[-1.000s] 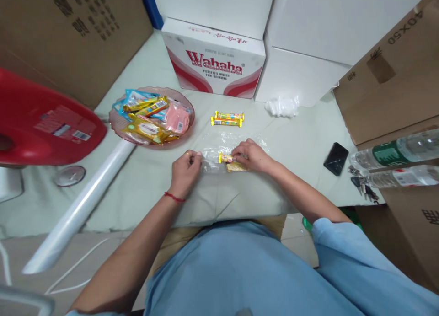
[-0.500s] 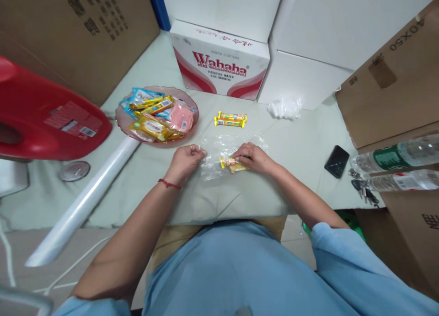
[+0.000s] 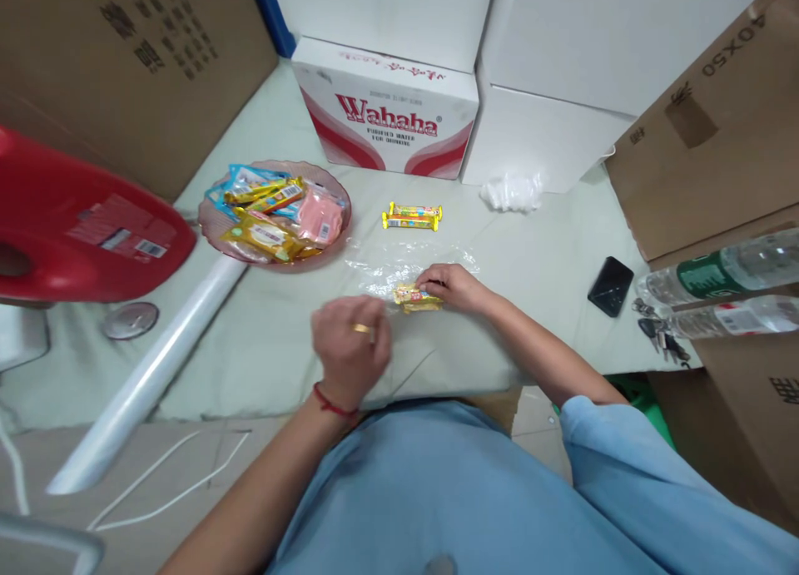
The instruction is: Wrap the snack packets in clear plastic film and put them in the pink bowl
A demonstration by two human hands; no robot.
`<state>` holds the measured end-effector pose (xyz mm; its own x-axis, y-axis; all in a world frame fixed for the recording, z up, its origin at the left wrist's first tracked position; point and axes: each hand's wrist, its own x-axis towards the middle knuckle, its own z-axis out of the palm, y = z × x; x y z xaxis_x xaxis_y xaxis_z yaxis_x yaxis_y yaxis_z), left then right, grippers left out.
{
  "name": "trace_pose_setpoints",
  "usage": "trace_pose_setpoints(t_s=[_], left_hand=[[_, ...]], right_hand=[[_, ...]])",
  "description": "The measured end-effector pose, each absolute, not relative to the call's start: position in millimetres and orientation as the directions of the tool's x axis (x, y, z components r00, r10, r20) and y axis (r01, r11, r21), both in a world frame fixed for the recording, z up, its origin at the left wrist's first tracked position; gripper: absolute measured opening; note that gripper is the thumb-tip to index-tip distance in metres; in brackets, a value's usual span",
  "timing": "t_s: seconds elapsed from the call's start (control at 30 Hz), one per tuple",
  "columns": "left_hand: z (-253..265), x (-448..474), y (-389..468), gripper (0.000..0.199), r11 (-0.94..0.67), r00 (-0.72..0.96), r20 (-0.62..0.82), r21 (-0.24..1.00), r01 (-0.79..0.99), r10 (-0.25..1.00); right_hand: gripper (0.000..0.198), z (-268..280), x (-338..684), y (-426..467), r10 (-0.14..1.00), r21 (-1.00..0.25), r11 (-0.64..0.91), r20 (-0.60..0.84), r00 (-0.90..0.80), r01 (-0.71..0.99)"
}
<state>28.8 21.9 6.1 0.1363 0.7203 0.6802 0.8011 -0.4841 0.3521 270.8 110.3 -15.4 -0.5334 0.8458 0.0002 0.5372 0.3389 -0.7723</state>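
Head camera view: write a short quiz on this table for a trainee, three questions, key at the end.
1. Which hand touches the yellow packets at the near edge of the clear plastic sheet?
2. What do the keys lie beside?
A) the red jug
B) the plastic bottles
C) the shiny roll
3. How many yellow bars lie between the clear plastic sheet and the Wahaha box?

Key:
1. The right hand.
2. B.
3. Two, side by side.

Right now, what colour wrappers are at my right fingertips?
Mainly yellow wrappers, clearest in the head view.
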Motion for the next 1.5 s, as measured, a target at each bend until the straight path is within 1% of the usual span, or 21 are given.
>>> trace_pose_setpoints(t_s=[0.03,0.1,0.2,0.3,0.43,0.5,0.57,0.6,0.63,0.67,0.73,0.8,0.9,1.0,1.07,1.17,1.23,1.3,1.33,1.4,1.5], left_hand=[[4.0,39.1,15.1,0.02,-0.56,0.263,0.656,0.294,0.774,0.708],[-3.9,56.6,11.8,0.031,-0.578,0.36,0.575,0.252,0.776,0.735],[-17.5,70.0,22.0,0.034,-0.52,0.365,0.46,0.273,0.81,0.81],[-23.9,71.3,30.6,0.033,-0.486,0.347,0.41,0.308,0.818,0.844],[-22.0,68.9,31.4,0.032,-0.483,0.352,0.389,0.317,0.816,0.851],[-20.6,68.3,31.1,0.032,-0.476,0.35,0.383,0.308,0.824,0.855],[-20.3,67.8,31.6,0.032,-0.468,0.345,0.382,0.295,0.833,0.857],[-20.6,67.6,31.9,0.033,-0.464,0.343,0.382,0.291,0.837,0.858],[-21.0,67.4,32.3,0.033,-0.461,0.341,0.38,0.289,0.839,0.859],[-21.4,67.1,32.6,0.033,-0.46,0.342,0.378,0.289,0.839,0.86],[-22.3,66.9,32.8,0.033,-0.463,0.349,0.367,0.293,0.836,0.862],[-23.1,66.9,32.4,0.034,-0.467,0.357,0.355,0.299,0.832,0.864],[-24.5,66.9,32.1,0.036,-0.465,0.358,0.343,0.31,0.83,0.868],[-27.4,65.6,34.8,0.034,-0.453,0.347,0.334,0.331,0.828,0.877],[-30.4,63.3,39.0,0.031,-0.438,0.328,0.324,0.371,0.819,0.887],[-36.2,57.6,46.3,0.034,-0.467,0.337,0.327,0.524,0.712,0.883],[-40.2,51.9,49.4,0.041,-0.491,0.353,0.343,0.659,0.569,0.871],[-43.4,44.2,50.7,0.04,-0.44,0.308,0.331,0.793,0.421,0.892],[-44.4,39.4,51.2,0.036,-0.377,0.247,0.302,0.854,0.359,0.921],[-44.9,27.8,54.1,0.027,-0.199,0.037,0.196,0.946,0.256,0.98],[-42.1,8.6,65.5,0.029,0.029,-0.312,0.032,0.982,0.189,0.95]], right_hand=[[0.018,-14.3,270.2,110.3,0.848,-0.771,0.334,-0.005,-0.53,0.542],[0.018,-11.7,269.1,110.3,0.852,-0.768,0.324,-0.017,-0.524,0.552],[0.018,-6.7,268.2,112.6,0.842,-0.755,0.314,-0.06,-0.537,0.576],[0.018,-0.7,268.3,122.8,0.83,-0.702,0.332,-0.1,-0.549,0.63],[0.025,4.6,267.1,151.4,0.902,-0.494,0.385,0.024,-0.43,0.78],[0.044,4.2,263.1,167.9,0.923,-0.398,0.367,0.043,-0.383,0.841],[0.071,2.7,256.3,181.9,0.93,-0.349,0.331,-0.036,-0.366,0.877],[0.077,2.4,252.4,187.4,0.928,-0.332,0.311,-0.098,-0.36,0.891],[0.076,2.9,248.6,191.6,0.922,-0.321,0.29,-0.158,-0.352,0.902],[0.069,4.4,245.3,194.4,0.913,-0.319,0.273,-0.213,-0.349,0.908],[0.043,10.8,240.9,195.5,0.883,-0.36,0.263,-0.285,-0.374,0.895],[0.022,21.1,240.6,189.7,0.857,-0.446,0.288,-0.275,-0.436,0.847],[0.023,36.2,246.4,166.7,0.82,-0.548,0.419,-0.113,-0.56,0.724],[0.029,39.6,254.1,131.4,0.707,-0.509,0.597,-0.03,-0.706,0.62],[0.034,33.2,258.0,108.0,0.662,-0.413,0.666,-0.058,-0.748,0.621],[0.043,18.2,261.0,84.1,0.695,-0.285,0.672,-0.077,-0.715,0.683],[0.044,10.8,261.1,77.3,0.713,-0.26,0.662,-0.07,-0.697,0.703],[0.044,7.5,260.2,75.6,0.714,-0.272,0.659,-0.067,-0.697,0.701],[0.043,7.0,259.5,75.7,0.712,-0.285,0.658,-0.068,-0.699,0.697],[0.041,6.6,258.1,76.7,0.706,-0.316,0.653,-0.074,-0.704,0.688],[0.037,5.0,256.5,77.7,0.705,-0.351,0.643,-0.074,-0.705,0.68]])
